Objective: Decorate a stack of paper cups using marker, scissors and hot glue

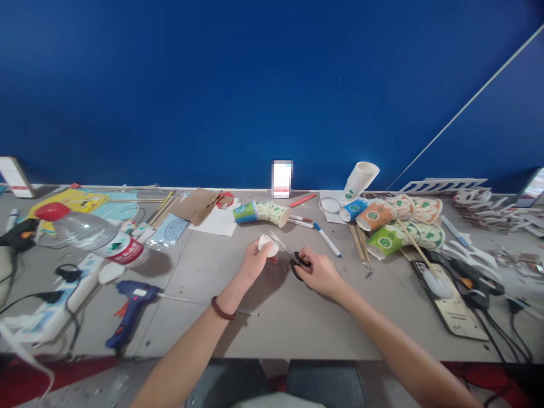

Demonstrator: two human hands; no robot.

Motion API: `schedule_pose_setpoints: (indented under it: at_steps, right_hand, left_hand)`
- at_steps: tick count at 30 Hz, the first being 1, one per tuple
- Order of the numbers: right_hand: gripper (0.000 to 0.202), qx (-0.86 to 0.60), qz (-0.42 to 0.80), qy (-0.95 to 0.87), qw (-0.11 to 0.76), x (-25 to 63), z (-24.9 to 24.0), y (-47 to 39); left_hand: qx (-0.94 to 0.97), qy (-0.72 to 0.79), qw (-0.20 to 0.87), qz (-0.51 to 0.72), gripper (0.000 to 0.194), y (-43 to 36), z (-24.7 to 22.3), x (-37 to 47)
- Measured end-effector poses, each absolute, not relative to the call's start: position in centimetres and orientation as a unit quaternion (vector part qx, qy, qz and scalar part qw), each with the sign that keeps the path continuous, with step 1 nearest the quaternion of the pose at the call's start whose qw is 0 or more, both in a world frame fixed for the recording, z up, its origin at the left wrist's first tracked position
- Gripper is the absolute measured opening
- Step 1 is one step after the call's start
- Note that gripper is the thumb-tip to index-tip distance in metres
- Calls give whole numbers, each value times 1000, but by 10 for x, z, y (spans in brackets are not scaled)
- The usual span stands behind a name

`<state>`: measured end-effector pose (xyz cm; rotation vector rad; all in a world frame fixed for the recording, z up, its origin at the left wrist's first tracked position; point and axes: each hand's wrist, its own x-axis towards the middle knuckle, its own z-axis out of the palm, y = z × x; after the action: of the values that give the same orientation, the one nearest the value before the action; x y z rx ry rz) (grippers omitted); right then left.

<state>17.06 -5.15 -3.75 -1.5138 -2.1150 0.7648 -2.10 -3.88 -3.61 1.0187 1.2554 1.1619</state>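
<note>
My left hand (256, 258), a beaded bracelet on its wrist, pinches a small white paper disc (267, 245) above the middle of the table. My right hand (321, 273) has its fingers through the black handles of a pair of scissors (301, 265). The blades point left and lie close by the disc's edge; whether they touch the paper I cannot tell. Just beyond the hands lies a curved piece of joined green and blue paper cups (261, 213). A blue-capped marker (327, 239) rests to the right of the scissors.
At left are a plastic bottle (97, 235), a blue glue gun (134, 309) and a power strip (63, 306). Joined paper cups (382, 241) and a white cup stack (359, 180) stand at right. A phone (282, 179) leans on the blue wall, and a mouse (437, 283) lies at right.
</note>
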Motion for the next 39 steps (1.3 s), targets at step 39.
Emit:
schedule_pose_setpoints:
  at_steps: [39]
  right_hand:
    - [11,-498,321,-780,203,175,-31,-51]
  left_hand:
    - [459,505,598,421,17,-35,-21,-41]
